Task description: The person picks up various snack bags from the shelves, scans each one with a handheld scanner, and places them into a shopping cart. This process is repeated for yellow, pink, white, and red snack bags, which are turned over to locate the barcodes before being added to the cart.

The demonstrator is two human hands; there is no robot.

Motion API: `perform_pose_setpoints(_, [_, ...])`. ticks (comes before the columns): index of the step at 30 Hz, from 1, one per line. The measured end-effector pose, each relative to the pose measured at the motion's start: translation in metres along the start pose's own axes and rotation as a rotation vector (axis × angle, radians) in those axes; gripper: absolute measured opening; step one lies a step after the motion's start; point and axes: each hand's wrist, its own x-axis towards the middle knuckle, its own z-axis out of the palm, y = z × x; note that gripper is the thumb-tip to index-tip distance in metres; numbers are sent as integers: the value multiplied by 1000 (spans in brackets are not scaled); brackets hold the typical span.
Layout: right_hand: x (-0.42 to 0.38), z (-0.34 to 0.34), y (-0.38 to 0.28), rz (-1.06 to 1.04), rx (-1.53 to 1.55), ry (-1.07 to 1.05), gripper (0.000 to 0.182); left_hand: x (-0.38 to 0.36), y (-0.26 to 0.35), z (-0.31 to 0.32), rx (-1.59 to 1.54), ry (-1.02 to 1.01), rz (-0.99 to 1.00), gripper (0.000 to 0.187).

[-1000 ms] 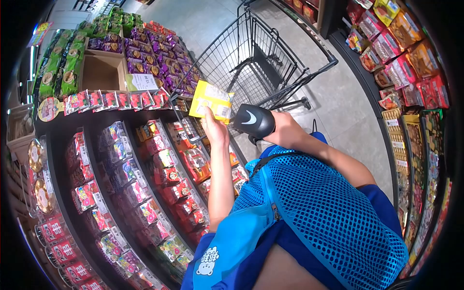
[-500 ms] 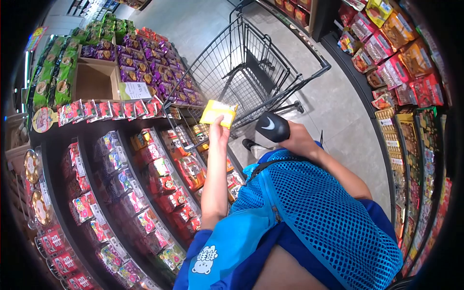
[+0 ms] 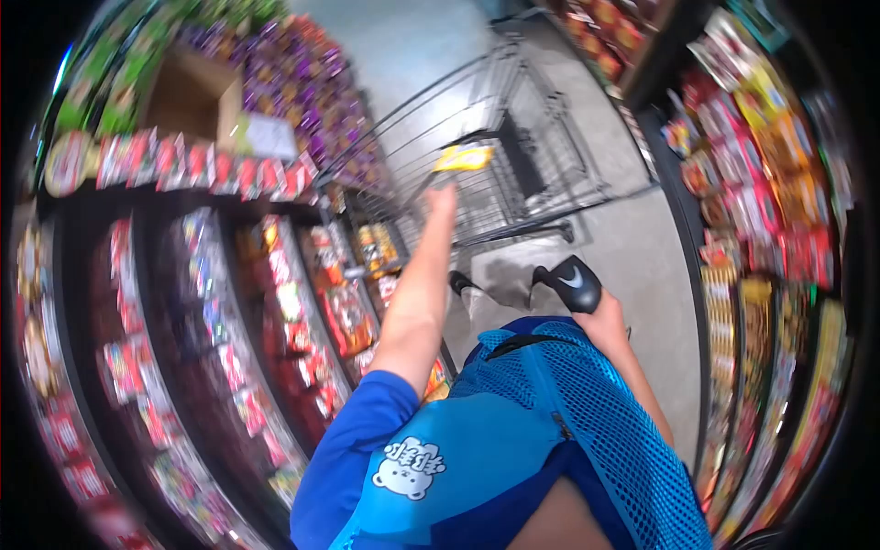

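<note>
My left hand point(image 3: 441, 197) reaches out over the wire shopping cart point(image 3: 513, 223), its fingers blurred. Just beyond the fingertips is a yellow packet point(image 3: 466, 158), over the inside of the cart; whether the fingers still touch it cannot be made out. Closer to my body, on the right, my right hand point(image 3: 603, 319) is closed around a black object with a white swoosh point(image 3: 577, 282). Part of that hand's fingers is hidden behind the object.
Shelves of bagged sweets point(image 3: 247, 403) run along the left, below a display of purple packets point(image 3: 298, 82) and an open cardboard box point(image 3: 190, 96). More packaged snacks point(image 3: 752, 202) line the right side. Grey floor point(image 3: 642, 275) lies between.
My left arm has stretched forward, and the yellow packet is now farther out over the cart. The black object and my right hand appear lower and farther right. The view has shifted and blurred.
</note>
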Motion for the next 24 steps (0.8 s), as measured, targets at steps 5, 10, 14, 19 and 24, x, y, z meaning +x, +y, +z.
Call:
perform_pose_setpoints(5, [11,21,-15,-21,-24,-136,37,-102,-72,-21,-725,-161,429,55])
perform_pose_setpoints(10, [28,46,-27,-77,-127,-292,38,-173,-193,-88,-864,192,-22,30])
perform_pose_setpoints(14, [36,71,-34,-100,-154,-381,39,-134,-287,-188,-692,484,32,12])
perform_pose_setpoints(19, [33,94,-47,-96,-196,-412,41,-35,-262,-362,-293,854,237,33])
perform_pose_setpoints(24, [26,106,-57,-43,-215,-370,44,22,-215,-469,101,715,3,35])
